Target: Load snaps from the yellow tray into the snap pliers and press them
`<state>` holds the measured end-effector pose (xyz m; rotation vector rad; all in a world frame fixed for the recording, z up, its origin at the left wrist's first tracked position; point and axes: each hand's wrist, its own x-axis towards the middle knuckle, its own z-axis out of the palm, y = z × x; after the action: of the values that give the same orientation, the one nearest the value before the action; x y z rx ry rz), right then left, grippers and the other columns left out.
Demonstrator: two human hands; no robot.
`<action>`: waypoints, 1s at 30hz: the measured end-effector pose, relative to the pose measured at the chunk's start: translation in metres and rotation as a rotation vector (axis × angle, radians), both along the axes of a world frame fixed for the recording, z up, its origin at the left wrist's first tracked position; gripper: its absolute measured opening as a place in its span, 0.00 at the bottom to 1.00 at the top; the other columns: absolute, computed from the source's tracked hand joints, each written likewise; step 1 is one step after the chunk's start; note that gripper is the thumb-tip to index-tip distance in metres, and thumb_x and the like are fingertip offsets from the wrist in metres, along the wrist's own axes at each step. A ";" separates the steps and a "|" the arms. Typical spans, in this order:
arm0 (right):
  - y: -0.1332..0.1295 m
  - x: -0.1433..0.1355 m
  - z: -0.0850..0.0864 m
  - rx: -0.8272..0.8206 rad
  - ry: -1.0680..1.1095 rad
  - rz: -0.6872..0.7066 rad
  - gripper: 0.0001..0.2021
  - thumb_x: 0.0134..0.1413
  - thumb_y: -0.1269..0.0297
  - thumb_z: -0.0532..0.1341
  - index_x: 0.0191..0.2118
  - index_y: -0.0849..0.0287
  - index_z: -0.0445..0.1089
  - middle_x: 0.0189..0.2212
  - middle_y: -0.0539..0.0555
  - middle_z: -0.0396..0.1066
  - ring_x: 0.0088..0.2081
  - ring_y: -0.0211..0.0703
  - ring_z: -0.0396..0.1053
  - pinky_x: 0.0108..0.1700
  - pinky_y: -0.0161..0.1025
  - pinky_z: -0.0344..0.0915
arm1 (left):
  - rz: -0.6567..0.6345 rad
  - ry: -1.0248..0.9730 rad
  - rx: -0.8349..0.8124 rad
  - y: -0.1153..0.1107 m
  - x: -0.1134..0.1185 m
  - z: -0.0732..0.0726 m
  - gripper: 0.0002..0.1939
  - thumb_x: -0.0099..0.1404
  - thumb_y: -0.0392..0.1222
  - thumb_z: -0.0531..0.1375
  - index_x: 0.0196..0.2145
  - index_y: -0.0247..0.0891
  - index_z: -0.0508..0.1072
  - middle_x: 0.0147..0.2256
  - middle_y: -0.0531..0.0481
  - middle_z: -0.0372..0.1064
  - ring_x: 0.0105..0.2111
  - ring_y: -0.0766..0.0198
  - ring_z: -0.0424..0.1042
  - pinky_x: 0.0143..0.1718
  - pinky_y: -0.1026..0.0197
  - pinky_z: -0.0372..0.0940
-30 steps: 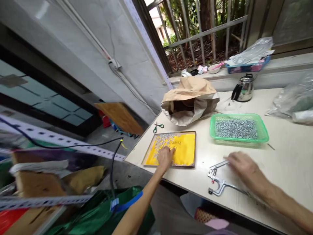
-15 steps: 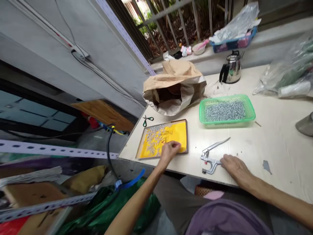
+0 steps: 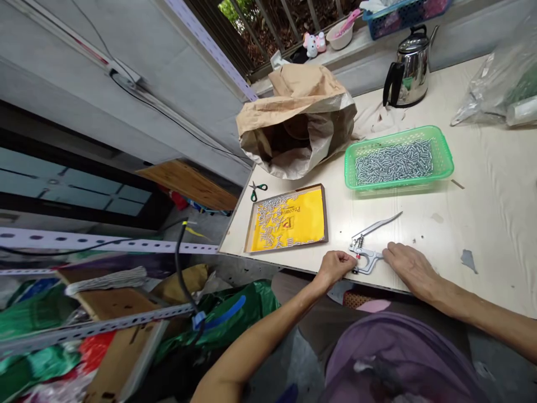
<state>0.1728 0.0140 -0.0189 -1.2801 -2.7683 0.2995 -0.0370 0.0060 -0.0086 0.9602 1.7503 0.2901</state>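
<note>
A pair of silver snap-fastener pliers (image 3: pixel 367 254) lies on the table, handles spread, with a small spring and a red spot near the jaw. My right hand (image 3: pixel 409 265) rests on the table, fingers closed on the end of one handle. At the jaw, my left hand (image 3: pixel 337 267) is pinched; whatever is between its fingertips is too small to make out. Left of the pliers is a shallow tray (image 3: pixel 326 215) with a yellow bottom and small metal pieces scattered mostly over its left part. Beyond the pliers, a green basket (image 3: pixel 447 154) holds many small silver metal pieces.
An open brown paper bag (image 3: pixel 293 106) stands behind the tray. Scissors (image 3: pixel 259 190) with green handles lie by the table's left edge. A steel kettle (image 3: pixel 409 70) and a clear plastic bag (image 3: pixel 482 95) are at the back. The table's front edge runs just before my hands.
My left hand has moved right, from over the yellow tray to the pliers' jaw. My right hand stays at the handle. The view has shifted a little.
</note>
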 end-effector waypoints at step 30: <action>0.040 0.009 0.004 0.030 0.017 0.062 0.24 0.45 0.59 0.69 0.47 0.67 0.67 0.37 0.61 0.68 0.40 0.52 0.63 0.40 0.44 0.62 | -0.772 0.458 0.801 0.004 0.024 -0.002 0.22 0.61 0.47 0.63 0.51 0.35 0.67 0.53 0.37 0.65 0.53 0.49 0.64 0.51 0.46 0.65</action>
<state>0.1819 0.0536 -0.0147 -1.1818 -2.7905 0.2708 -0.0128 0.0098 -0.0102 2.3407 1.4973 0.2742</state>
